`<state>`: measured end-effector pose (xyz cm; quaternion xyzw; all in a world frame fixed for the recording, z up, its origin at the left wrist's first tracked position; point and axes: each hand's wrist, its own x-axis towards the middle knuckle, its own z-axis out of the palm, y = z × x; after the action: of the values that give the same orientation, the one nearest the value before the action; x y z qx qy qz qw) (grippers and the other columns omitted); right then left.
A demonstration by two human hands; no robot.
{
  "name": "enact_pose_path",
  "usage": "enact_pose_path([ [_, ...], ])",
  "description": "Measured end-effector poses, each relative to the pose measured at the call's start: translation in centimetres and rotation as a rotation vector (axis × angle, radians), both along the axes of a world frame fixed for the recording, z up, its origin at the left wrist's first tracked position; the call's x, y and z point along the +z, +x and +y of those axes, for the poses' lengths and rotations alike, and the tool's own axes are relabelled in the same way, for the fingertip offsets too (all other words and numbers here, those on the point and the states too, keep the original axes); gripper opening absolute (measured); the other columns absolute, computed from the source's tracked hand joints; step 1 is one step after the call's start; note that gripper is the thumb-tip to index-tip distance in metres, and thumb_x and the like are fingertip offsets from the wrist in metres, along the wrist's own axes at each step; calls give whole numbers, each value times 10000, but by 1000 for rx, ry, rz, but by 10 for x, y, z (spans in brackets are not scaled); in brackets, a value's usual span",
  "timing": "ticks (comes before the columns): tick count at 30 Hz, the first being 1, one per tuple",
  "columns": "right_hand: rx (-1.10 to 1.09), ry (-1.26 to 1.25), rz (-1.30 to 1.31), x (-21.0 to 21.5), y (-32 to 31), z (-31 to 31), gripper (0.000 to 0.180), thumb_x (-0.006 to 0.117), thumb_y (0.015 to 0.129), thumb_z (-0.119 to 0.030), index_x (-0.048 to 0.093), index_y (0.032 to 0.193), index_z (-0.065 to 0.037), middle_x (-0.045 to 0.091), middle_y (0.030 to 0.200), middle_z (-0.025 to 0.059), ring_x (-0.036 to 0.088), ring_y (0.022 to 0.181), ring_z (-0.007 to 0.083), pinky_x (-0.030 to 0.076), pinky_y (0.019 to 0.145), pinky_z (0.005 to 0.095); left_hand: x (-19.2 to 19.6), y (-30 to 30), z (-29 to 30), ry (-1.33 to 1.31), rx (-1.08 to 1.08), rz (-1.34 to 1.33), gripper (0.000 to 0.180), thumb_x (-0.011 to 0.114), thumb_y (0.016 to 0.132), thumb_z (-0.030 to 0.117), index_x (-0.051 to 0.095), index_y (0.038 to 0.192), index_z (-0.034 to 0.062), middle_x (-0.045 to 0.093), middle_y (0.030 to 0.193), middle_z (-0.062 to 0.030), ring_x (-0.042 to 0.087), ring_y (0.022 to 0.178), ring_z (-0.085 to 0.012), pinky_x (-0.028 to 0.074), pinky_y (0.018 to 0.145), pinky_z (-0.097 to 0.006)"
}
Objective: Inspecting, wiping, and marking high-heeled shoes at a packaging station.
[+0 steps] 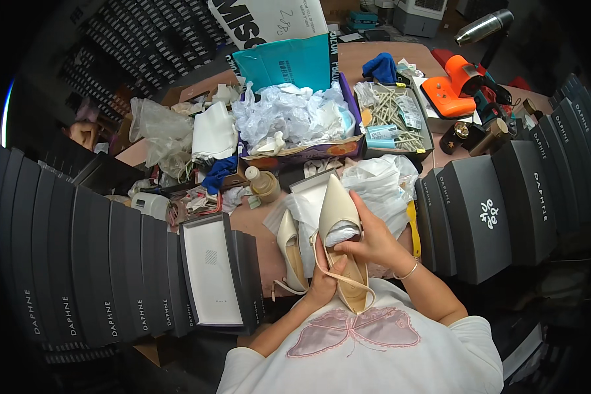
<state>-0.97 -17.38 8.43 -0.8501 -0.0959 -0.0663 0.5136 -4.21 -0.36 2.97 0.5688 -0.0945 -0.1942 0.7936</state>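
Note:
Both my hands hold a cream pointed-toe shoe (339, 205), its toe pointing away from me and its thin strap looping over the heel. My left hand (324, 278) is closed on the shoe's left side, thumb over the inner edge. On the other side my right hand (378, 240) grips near the toe opening, with its thumb by the white paper stuffing (343, 234) inside. The matching shoe (287, 244) lies on the table just left of the held one, its strap loose. White tissue paper (381, 180) spreads beyond my right hand.
Rows of dark shoe boxes (92, 262) stand on the left, and more boxes (476, 217) on the right. An open box lid (207, 272) leans at left. Ahead are a crumpled-paper box (295, 118), a bottle (262, 185), a box of sticks (400, 111) and an orange tool (450, 95).

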Motion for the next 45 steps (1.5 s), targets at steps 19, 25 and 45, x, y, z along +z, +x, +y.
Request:
enact_pose_path([
  [19,57,-90,-30,0,28,38,799,731,757,-256,281,1379,-34,524,1156,244,588,963,417,502,766,450,-9,57,27,-230,53,347,510,358,1004,456,446,1275,32,558,1150,-69,564,1033,-139,486,856,-283],
  [25,158,39,209,20,14,33,935,754,766,-313,190,1454,-26,527,1135,213,596,717,221,520,654,319,7,70,51,-194,-205,398,522,334,1004,455,411,1328,54,574,1130,-93,617,946,-179,536,773,-303],
  [45,-404,-134,94,-51,35,-126,487,697,805,-98,530,1255,-14,606,1088,162,620,840,243,513,740,323,-25,87,9,138,-611,576,482,515,975,281,418,1357,3,587,1102,-29,568,937,-82,466,824,-236],
])
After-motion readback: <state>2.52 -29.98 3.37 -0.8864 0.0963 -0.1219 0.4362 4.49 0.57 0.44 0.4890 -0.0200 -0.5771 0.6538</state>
